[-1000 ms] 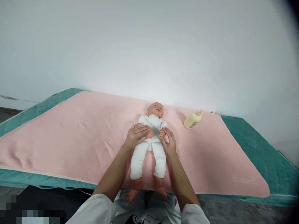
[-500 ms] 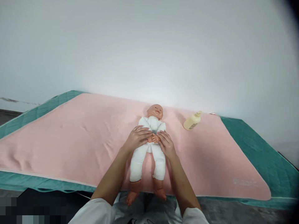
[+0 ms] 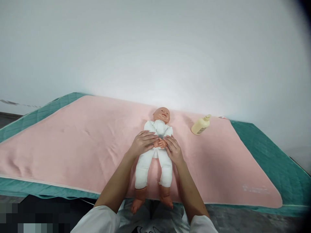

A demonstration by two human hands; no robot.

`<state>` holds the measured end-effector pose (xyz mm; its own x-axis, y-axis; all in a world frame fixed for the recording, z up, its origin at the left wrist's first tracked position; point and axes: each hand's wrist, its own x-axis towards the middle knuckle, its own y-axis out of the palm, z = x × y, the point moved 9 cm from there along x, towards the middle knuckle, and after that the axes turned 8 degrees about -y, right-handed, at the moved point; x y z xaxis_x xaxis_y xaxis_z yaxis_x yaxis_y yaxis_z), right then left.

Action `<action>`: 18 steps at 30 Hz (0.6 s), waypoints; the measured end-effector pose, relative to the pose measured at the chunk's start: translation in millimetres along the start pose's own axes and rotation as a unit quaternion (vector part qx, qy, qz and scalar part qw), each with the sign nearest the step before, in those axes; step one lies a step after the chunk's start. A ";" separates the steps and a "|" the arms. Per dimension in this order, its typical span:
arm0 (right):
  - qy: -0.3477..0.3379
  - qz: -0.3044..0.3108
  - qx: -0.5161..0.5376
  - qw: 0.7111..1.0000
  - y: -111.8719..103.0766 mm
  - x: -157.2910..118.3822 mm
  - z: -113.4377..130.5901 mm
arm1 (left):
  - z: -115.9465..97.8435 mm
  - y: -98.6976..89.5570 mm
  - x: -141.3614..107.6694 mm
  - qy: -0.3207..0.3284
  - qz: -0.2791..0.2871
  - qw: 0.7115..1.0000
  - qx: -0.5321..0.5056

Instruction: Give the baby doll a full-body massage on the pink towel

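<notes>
A baby doll point(image 3: 166, 166) in a white outfit lies on its back, head toward the wall and bare feet over the front edge of the bed. My left hand point(image 3: 144, 142) closes around the doll's forearm on the left, fingers over the sleeve. On the other side, my right hand point(image 3: 173, 149) holds the other forearm in the same way. The doll's two small hands meet over its belly, between my fingers. Part of each doll sleeve is hidden under my hands.
A pale yellow pump bottle point(image 3: 200, 126) stands tilted in view, right of the doll. Beneath is a pink mat point(image 3: 73, 139) on a green quilted bed cover point(image 3: 272, 155). A white wall point(image 3: 155, 48) rises behind the bed. A dark pixelated area covers the lower left corner.
The view has shifted very slightly. Both hands and the doll keep practically the same position, and the bottle has not been moved.
</notes>
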<state>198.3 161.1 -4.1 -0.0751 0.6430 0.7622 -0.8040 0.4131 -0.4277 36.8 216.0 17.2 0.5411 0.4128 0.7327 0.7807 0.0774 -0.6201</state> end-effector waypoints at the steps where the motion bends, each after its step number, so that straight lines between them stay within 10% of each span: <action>1: -0.003 0.001 -0.006 1.000 0.5 -1.2 -0.9 | -1.3 -1.3 -0.2 0.004 -0.005 1.000 -0.002; 18: -0.103 -0.002 -0.099 0.990 1.1 -7.5 10.2 | -12.4 -11.4 -4.6 0.010 -0.040 0.999 0.003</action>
<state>192.0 150.1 -5.3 -0.2073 0.5047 0.8380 -0.6740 0.5472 -0.4963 29.3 202.0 24.4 0.4839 0.3864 0.7852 0.8196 0.1144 -0.5615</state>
